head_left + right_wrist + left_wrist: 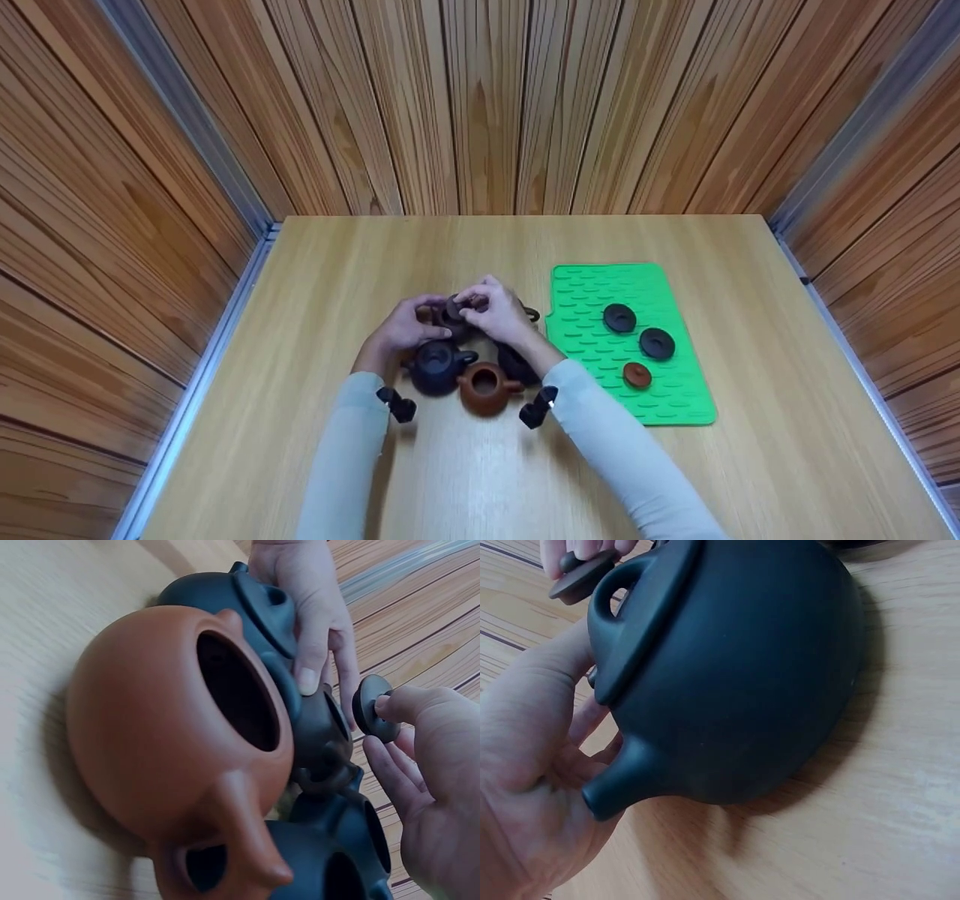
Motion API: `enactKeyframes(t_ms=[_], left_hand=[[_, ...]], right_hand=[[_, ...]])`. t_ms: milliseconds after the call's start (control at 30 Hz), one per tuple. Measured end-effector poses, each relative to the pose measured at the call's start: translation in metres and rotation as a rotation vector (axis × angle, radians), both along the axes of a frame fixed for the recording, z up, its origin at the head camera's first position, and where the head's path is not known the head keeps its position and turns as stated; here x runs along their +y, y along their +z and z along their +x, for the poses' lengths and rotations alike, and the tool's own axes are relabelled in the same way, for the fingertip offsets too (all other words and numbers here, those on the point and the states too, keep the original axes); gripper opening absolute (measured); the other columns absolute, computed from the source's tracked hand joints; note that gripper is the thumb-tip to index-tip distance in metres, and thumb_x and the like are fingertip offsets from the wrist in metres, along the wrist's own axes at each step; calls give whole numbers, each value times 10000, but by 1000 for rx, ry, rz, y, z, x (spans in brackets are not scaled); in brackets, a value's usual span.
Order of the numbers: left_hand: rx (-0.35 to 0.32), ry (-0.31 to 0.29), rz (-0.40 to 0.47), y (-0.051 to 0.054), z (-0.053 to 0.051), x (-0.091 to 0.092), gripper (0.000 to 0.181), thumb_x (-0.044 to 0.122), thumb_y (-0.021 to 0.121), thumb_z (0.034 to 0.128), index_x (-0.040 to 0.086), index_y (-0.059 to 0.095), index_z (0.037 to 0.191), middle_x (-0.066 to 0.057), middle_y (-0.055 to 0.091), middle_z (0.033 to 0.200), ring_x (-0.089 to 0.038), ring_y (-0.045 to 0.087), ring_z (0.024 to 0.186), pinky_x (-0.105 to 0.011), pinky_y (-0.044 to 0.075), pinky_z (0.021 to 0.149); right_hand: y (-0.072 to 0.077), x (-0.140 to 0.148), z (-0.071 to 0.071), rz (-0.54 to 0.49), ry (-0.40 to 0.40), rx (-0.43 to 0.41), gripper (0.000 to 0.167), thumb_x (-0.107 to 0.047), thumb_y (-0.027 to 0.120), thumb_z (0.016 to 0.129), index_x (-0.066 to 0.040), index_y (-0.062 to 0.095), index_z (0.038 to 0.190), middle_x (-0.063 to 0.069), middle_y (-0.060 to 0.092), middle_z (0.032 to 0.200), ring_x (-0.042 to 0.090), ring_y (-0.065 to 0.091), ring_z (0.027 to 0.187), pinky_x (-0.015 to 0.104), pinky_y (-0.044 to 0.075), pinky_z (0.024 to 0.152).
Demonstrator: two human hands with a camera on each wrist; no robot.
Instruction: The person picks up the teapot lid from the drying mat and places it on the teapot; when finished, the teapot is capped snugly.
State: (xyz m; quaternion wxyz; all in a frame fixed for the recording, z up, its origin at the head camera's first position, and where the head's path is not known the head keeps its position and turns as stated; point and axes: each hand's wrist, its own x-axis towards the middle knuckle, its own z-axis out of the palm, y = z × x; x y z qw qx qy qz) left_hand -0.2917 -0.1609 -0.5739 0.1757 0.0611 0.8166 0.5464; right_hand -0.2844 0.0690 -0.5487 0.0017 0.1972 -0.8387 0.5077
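My right hand [491,311] pinches a small dark brown lid [366,706] by its knob, tilted and apart from the opening of a dark brown teapot [321,736]. My left hand [405,326] holds that teapot, its thumb on the near side and its fingers round the far side. Close in front of the left hand stands a dark blue-black teapot [742,667] with its lid on. Beside it is a reddish-brown teapot [142,712] whose top is uncovered. Two more dark teapots, one of them here [364,829], stand without lids, partly hidden by my right arm in the head view.
A green textured mat [600,405] lies on the right side of the wooden table [337,255]. On it rest two black lids, one nearer the back [619,318], and a reddish-brown lid [637,375]. Wood-panelled walls [480,112] enclose the table.
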Motion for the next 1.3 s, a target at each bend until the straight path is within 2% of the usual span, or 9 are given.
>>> enactKeyframes(t_ms=[267, 467, 767, 1000, 1167, 1300], left_hand=[[38, -19, -14, 0, -1, 0, 593, 41, 873, 964, 95, 685, 1524, -181, 677, 1547, -290, 587, 1410, -384, 454, 1201], [77, -51, 4, -2, -1, 0, 599, 11, 869, 960, 42, 673, 1525, -232, 744, 1455, -258, 686, 1288, -257, 528, 1045], [71, -41, 5, -2, -2, -1, 599, 15, 868, 960, 51, 676, 1527, -218, 748, 1453, -236, 682, 1279, -239, 509, 1041], [66, -37, 6, -2, -2, -1, 606, 14, 869, 959, 64, 679, 1531, -211, 751, 1441, -216, 674, 1227, -209, 512, 963], [52, -35, 9, -2, -2, -1, 619, 13, 871, 958, 78, 675, 1541, -202, 736, 1473, -230, 664, 1272, -234, 506, 1019], [45, -32, 17, -2, -1, -1, 620, 0, 862, 960, 74, 669, 1544, -210, 728, 1482, -240, 662, 1279, -236, 509, 1017]], right_hand=[[-7, 0, 0, 28, -15, -5, 189, -32, 840, 948, -52, 865, 1135, 176, 698, 1110, 328, 780, 1047, 389, 636, 966], [-10, -1, 0, 36, -17, -7, 186, -27, 847, 950, -54, 868, 1133, 191, 704, 1122, 355, 782, 1068, 445, 646, 995], [-11, -5, 0, 35, -25, -19, 195, -24, 845, 947, -51, 869, 1138, 183, 719, 1137, 331, 776, 1064, 425, 641, 995], [-9, -7, 2, 52, -38, -56, 227, -31, 842, 951, -70, 870, 1173, 167, 705, 1146, 312, 770, 1079, 428, 635, 1010], [-9, -9, 2, 74, -38, -61, 245, -28, 841, 946, -75, 868, 1186, 168, 693, 1127, 321, 764, 1077, 430, 628, 1003], [-9, -9, 1, 89, -23, -55, 265, -32, 836, 951, -69, 862, 1211, 185, 695, 1145, 347, 769, 1093, 461, 634, 1016]])
